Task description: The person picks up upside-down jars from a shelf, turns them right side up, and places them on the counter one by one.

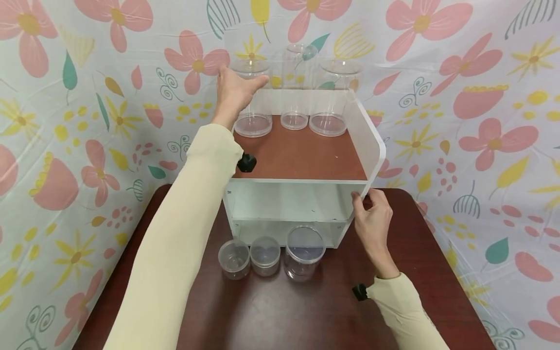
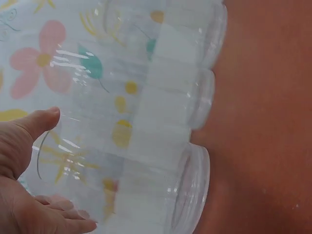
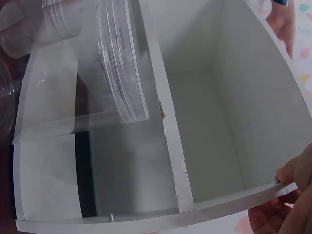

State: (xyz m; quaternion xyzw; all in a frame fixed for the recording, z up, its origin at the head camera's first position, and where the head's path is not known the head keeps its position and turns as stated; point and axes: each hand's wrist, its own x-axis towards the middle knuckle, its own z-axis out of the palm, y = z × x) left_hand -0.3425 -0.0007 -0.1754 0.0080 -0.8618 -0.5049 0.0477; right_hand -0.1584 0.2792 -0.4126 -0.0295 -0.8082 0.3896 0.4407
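I have my left grip (image 1: 238, 92) spread wide about the upper wall of the leftmost jar (image 1: 253, 116), while my right grip (image 1: 373, 218) pinches the cabinet (image 1: 368, 141) side. The jar looks light, stiff, slick and easily cracked, so I'd hold it around that wall. It stands upright on the cabinet's brown top, long axis vertical.

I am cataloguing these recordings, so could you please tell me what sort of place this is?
Probably a staged tabletop recording corner: floral sheeting covers the background, and a dark table bears a white shelf unit and clear containers.
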